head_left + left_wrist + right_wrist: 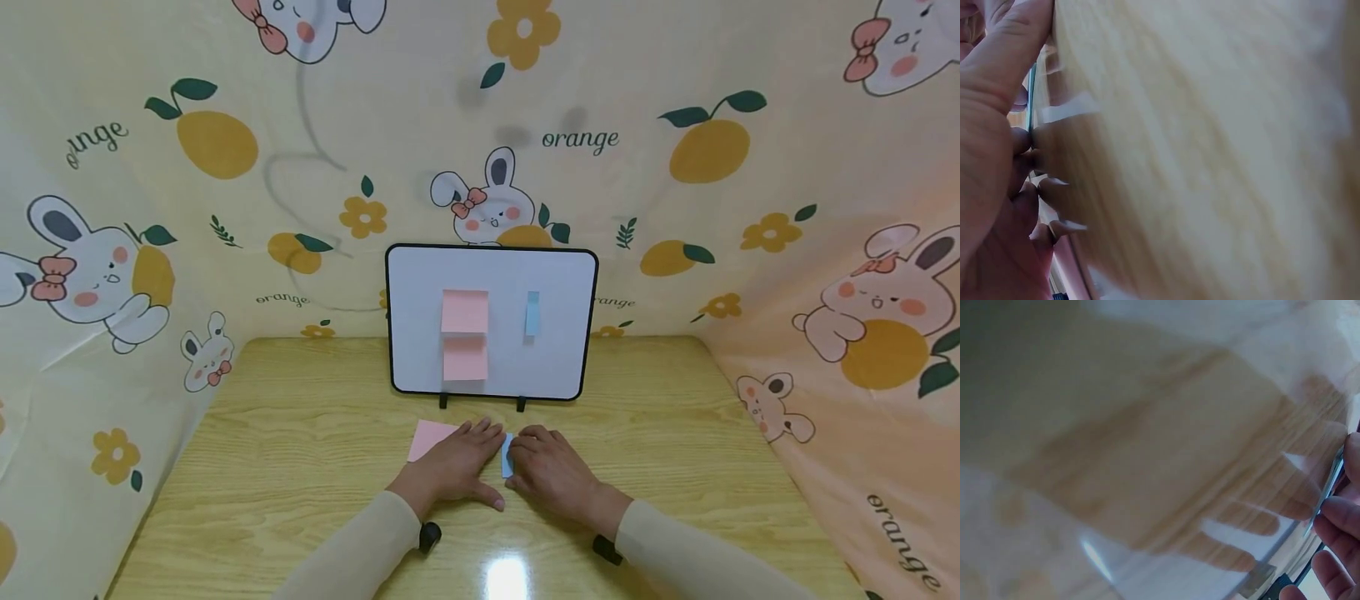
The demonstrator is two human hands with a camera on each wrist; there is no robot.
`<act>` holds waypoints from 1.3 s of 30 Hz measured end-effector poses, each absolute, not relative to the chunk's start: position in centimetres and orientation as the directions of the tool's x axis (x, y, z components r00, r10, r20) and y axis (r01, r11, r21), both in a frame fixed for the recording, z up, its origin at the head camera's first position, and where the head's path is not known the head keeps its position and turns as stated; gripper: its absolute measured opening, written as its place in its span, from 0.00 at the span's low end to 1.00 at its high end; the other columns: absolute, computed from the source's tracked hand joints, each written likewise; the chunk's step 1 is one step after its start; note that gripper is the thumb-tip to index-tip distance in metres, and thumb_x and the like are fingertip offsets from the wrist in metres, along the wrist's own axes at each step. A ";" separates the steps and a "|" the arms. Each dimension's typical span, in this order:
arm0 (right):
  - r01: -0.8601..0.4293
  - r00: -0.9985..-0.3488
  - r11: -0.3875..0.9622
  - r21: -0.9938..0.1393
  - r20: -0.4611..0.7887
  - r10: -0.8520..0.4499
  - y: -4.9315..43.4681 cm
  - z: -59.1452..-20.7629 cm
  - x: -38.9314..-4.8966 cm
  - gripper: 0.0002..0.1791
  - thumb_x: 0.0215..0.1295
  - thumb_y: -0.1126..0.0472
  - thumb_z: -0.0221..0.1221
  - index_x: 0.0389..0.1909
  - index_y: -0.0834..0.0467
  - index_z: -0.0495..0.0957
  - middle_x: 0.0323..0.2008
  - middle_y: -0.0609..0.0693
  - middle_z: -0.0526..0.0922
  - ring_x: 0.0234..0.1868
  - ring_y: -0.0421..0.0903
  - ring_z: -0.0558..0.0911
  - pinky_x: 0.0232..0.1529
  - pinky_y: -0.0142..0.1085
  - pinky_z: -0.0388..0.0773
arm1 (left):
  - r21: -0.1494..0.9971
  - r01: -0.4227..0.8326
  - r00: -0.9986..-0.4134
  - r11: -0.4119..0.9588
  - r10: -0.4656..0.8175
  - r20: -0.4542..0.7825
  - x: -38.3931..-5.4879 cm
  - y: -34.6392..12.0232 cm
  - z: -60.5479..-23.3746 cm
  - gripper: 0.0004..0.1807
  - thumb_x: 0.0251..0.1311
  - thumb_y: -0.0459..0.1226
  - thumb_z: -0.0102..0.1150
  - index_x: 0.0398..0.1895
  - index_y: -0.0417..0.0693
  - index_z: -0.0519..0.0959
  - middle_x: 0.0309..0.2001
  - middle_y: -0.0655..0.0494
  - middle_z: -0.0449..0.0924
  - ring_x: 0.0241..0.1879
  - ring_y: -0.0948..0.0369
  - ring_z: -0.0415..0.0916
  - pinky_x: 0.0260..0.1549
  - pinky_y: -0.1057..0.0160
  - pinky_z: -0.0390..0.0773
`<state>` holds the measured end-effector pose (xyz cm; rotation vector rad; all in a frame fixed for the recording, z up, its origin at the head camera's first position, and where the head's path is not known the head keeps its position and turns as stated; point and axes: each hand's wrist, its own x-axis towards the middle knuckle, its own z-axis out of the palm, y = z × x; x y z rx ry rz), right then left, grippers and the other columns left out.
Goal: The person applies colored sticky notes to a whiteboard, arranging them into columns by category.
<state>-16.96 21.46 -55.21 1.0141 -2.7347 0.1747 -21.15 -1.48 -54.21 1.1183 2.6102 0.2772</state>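
A narrow blue sticky note pad (506,467) lies on the table between my two hands. My left hand (456,467) rests palm down with its fingers extended, the fingertips at the pad's left edge. It partly covers a pink sticky note pad (430,437). From the other side my right hand (561,477), fingers bent, holds the blue pad's right edge between thumb and fingers and hides part of it. In the right wrist view the blue pad (1334,478) shows only as a thin edge beside the fingers (1338,515).
Behind the hands stands a black-framed whiteboard (420,333) on small black feet. Two pink sticky notes (465,312), one above the other, and a narrow blue sticky note (532,310) are stuck on it. Patterned cloth (600,192) surrounds the wooden table (300,467).
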 end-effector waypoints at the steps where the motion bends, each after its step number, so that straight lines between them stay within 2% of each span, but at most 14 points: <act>1: -0.652 -0.739 0.757 -0.029 0.245 -0.627 21.4 -55.3 -17.0 0.21 0.69 0.44 0.69 0.52 0.55 0.85 0.53 0.45 0.87 0.63 0.49 0.78 0.59 0.49 0.82 | 0.284 0.675 -0.658 0.681 0.730 -0.187 -21.2 -1.5 -54.2 0.63 0.55 0.73 0.64 0.85 0.48 0.55 0.85 0.54 0.50 0.86 0.55 0.43 0.84 0.51 0.49; 15: -0.641 -0.747 0.766 -0.038 0.258 -0.613 21.0 -55.3 -17.3 0.20 0.68 0.45 0.71 0.51 0.55 0.86 0.50 0.46 0.88 0.60 0.49 0.79 0.57 0.47 0.82 | 0.292 0.671 -0.657 0.681 0.729 -0.191 -21.3 -1.6 -54.4 0.63 0.55 0.74 0.63 0.86 0.49 0.55 0.86 0.55 0.50 0.86 0.56 0.42 0.84 0.51 0.48; 26: -0.637 -0.761 0.768 -0.058 0.204 -0.616 21.1 -54.6 -17.1 0.18 0.73 0.47 0.66 0.52 0.56 0.87 0.52 0.47 0.88 0.62 0.50 0.79 0.61 0.51 0.80 | 0.277 0.679 -0.655 0.680 0.732 -0.188 -21.3 -1.6 -54.5 0.64 0.54 0.74 0.63 0.86 0.49 0.55 0.86 0.55 0.50 0.86 0.56 0.43 0.84 0.51 0.49; 34: -0.672 -0.700 0.739 0.044 0.288 -0.654 21.3 -54.7 -17.6 0.10 0.72 0.52 0.66 0.43 0.55 0.87 0.46 0.45 0.88 0.55 0.48 0.80 0.56 0.48 0.81 | 0.278 0.675 -0.658 0.684 0.728 -0.192 -21.4 -1.6 -54.5 0.64 0.54 0.74 0.64 0.86 0.50 0.55 0.85 0.56 0.50 0.86 0.57 0.43 0.84 0.51 0.49; 39: -0.672 -0.684 0.733 0.101 0.293 -0.668 21.2 -54.9 -17.7 0.13 0.68 0.49 0.69 0.43 0.55 0.86 0.44 0.45 0.88 0.54 0.48 0.81 0.55 0.46 0.80 | 0.289 0.671 -0.658 0.682 0.728 -0.191 -21.4 -1.5 -54.5 0.63 0.54 0.73 0.65 0.86 0.49 0.55 0.85 0.56 0.50 0.86 0.57 0.43 0.84 0.51 0.49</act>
